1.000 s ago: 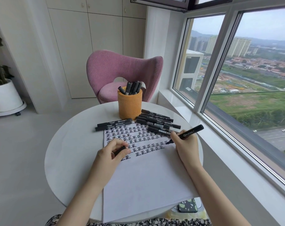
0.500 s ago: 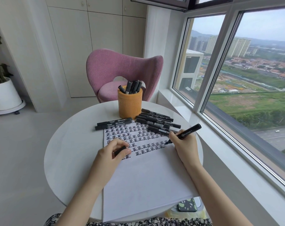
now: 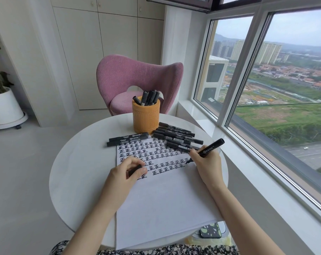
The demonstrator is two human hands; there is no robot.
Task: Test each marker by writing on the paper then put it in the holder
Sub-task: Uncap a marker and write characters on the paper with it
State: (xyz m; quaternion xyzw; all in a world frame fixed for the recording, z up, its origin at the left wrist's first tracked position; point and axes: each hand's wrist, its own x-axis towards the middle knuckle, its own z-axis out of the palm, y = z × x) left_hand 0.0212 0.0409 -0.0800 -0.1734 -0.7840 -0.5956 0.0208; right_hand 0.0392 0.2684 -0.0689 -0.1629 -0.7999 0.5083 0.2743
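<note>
Since a second ago, my right hand (image 3: 207,162) has tilted its pinched marker (image 3: 206,150) lower, tip touching the paper (image 3: 165,203). My left hand (image 3: 127,172), curled around the cap (image 3: 134,170), rests on the sheet; the holder (image 3: 145,116) stands behind.

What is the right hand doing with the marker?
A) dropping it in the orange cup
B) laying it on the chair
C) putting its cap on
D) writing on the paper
D: the right hand grips the marker with its tip down on the paper, at the end of a row of written marks.
</note>
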